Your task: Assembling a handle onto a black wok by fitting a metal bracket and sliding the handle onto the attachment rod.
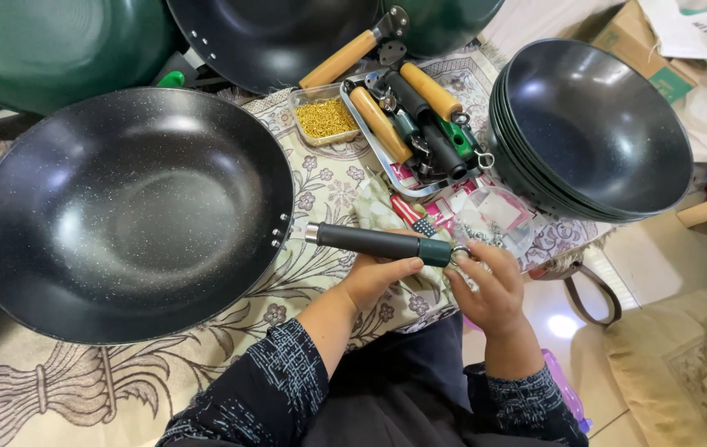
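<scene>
A big speckled black wok (130, 211) lies on the patterned cloth (320, 178), its dark handle (378, 242) already seated. The left hand (374, 277) pinches that handle from below; the right hand (490, 285) pinches the end ring (459, 250), seemingly not yet fixed. A stack of handleless woks (597, 128) waits right.

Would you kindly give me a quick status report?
Left hand under dark handle of speckled wok. Right hand fingering end ring. Nothing obstructing.

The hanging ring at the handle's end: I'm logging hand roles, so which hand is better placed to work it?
Probably the right hand: its fingertips pinch the ring at the handle's green end. The left hand steadies the handle from below.
</scene>
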